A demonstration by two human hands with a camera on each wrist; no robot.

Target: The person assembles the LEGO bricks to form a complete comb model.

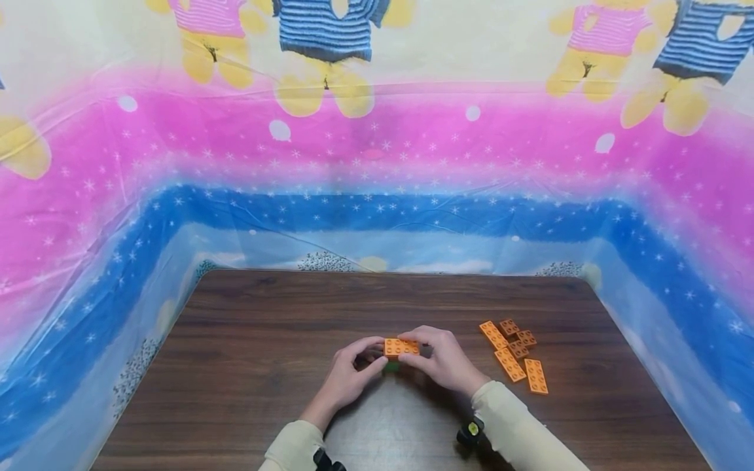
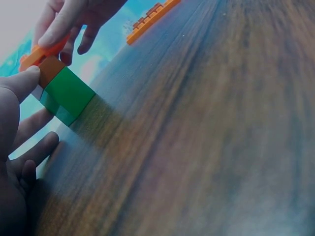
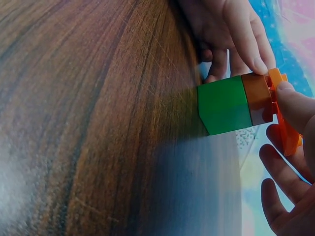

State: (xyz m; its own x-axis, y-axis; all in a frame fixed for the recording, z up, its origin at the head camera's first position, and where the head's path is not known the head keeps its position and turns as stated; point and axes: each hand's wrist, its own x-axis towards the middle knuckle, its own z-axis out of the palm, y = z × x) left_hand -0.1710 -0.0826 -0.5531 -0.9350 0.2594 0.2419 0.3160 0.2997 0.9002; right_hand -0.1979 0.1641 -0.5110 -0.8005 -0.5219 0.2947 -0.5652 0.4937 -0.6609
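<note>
A green block [image 3: 224, 105] stands on the table with a brown brick [image 3: 258, 98] stacked on it. Across the top lies a long orange studded brick [image 1: 402, 347]; in the right wrist view it is tilted, with a gap over the brown brick's studs. My right hand [image 1: 444, 356] pinches this orange brick between thumb and fingers from the right. From the left, my left hand [image 1: 347, 373] holds the brown brick between thumb and forefinger, the fingertips right at the orange brick's edge. In the head view the hands and orange brick hide most of the stack.
To the right on the wooden table [image 1: 265, 314] lie several loose pieces: long orange bricks [image 1: 536, 376] and small brown bricks [image 1: 518, 349]. A patterned cloth [image 1: 377, 209] hangs around the table's back and sides.
</note>
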